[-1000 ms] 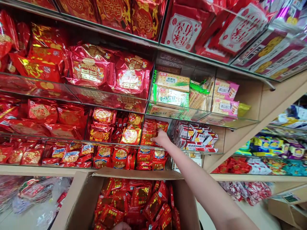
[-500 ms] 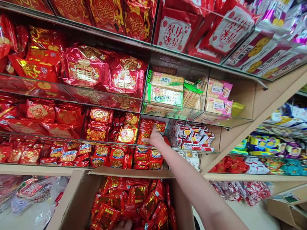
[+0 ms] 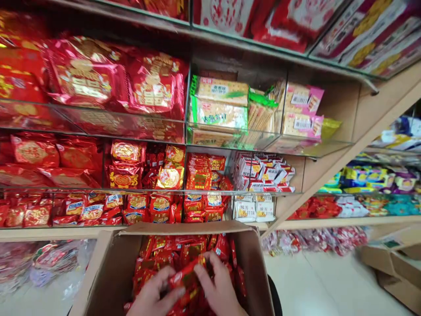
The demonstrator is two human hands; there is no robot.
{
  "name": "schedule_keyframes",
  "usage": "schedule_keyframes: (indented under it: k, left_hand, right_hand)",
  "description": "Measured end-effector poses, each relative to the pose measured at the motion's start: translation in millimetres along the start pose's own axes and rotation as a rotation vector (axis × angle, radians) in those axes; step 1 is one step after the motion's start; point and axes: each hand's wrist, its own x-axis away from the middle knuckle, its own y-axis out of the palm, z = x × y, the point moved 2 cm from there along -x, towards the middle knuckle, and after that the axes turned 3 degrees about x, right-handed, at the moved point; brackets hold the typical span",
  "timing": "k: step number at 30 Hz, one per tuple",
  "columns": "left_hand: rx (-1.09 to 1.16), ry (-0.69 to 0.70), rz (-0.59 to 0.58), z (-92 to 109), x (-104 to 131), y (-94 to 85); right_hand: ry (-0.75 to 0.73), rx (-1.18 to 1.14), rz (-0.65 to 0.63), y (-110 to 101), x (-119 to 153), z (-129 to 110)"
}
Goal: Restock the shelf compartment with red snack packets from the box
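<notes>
An open cardboard box (image 3: 108, 267) full of small red and gold packets (image 3: 164, 259) sits below the shelves. Both hands are inside it, over the packets. My left hand (image 3: 158, 292) is closed on the left end of some red packets (image 3: 187, 278). The right end of these is gripped between the thumb and fingers of my right hand (image 3: 217, 281). How many packets they hold is hard to tell. Just above the box, a shelf compartment holds a stack of similar red packets (image 3: 198, 173).
Shelves with clear front panels (image 3: 131, 131) hold red snack bags, green-edged crackers (image 3: 220, 94) and white-and-red packets (image 3: 263, 173). A slanted wooden panel (image 3: 335, 162) stands at right. Plastic-wrapped goods (image 3: 49, 263) lie lower left, an open carton (image 3: 394, 272) lower right.
My right hand has come down from the shelf compartment into the box. My left hand has risen from among the packets, and both hands now grip red packets. The view has shifted closer to the shelves.
</notes>
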Motion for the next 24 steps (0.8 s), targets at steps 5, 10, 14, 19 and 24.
schedule_keyframes:
  k: [5, 10, 14, 19, 24]
  left_hand:
    - [0.315, 0.077, 0.049, 37.8, -21.3, 18.8]
    - [0.283, 0.117, 0.23, 50.8, -23.0, 29.6]
    - [0.328, 0.137, 0.371, 64.7, -18.9, 31.3]
    - [0.447, 0.164, 0.432, 65.0, -18.9, 28.7]
    - [0.64, 0.13, 0.42, 62.4, -17.6, 30.2]
  right_hand:
    - [0.148, -0.284, 0.234, -5.5, -13.6, 4.2]
    - [0.14, -0.377, 0.226, -20.4, -24.4, -9.8]
    - [0.084, -0.242, 0.232, -17.8, -21.7, -16.4]
    - [0.038, -0.152, 0.293, -14.8, -19.1, -21.5]
    - [0.013, -0.044, 0.408, -16.5, -14.5, -25.6]
